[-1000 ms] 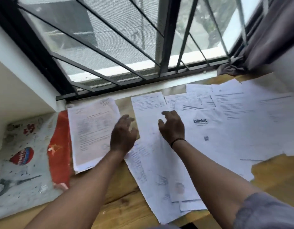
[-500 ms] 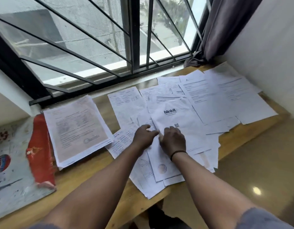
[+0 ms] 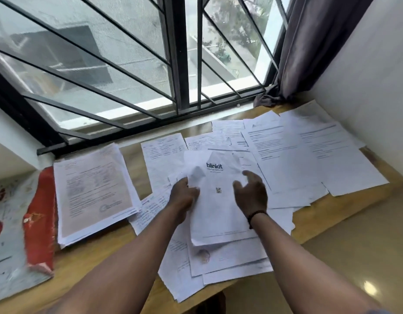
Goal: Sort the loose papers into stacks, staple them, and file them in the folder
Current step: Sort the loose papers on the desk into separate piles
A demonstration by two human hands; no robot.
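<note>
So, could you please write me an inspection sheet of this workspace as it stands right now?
Surface: wooden desk under a barred window, mostly covered in paper.
Job's things: blinkit sheet lifted at its left edge; neat stack at left; loose papers overlapping at right; no stapler seen.
Clutter: red folder lying on a printed cloth, partly under the stack.
Hands: left hand pinches the blinkit sheet's edge; right hand open, fingers relaxed above the sheet.
Cables: nothing seen.
Surroundings: grey curtain bunched at the right corner, white wall beside it.
</note>
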